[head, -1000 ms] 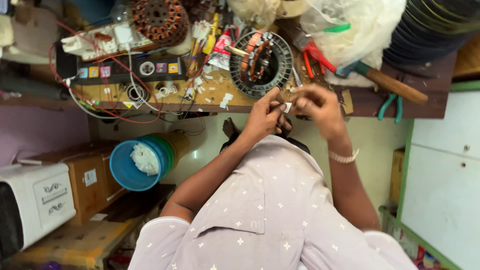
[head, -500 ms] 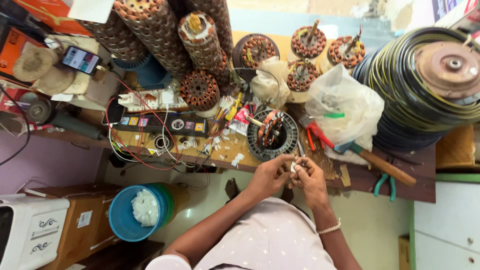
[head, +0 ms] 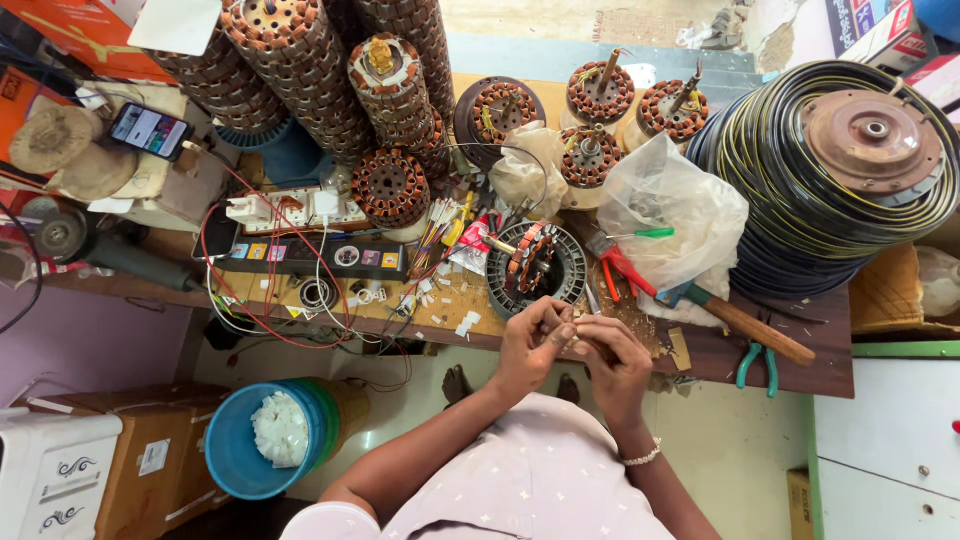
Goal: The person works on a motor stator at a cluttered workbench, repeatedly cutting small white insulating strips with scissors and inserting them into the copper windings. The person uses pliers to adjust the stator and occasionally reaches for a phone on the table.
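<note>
A round blue plastic bucket on the floor holds a wad of white fluff. A crumpled clear plastic bag on the cluttered wooden counter holds small parts too blurred to tell.

Both forearms reach up from the bottom edge and meet over the counter's near edge. The left hand and right hand touch fingertip to fingertip, fingers closed, pinching a tiny pale piece between them, just below the round grey stator ring with copper windings. The right wrist wears one beaded bracelet.

One wooden-handled hammer, one green-handled pair of pliers and one red-handled tool lie to the right.
</note>
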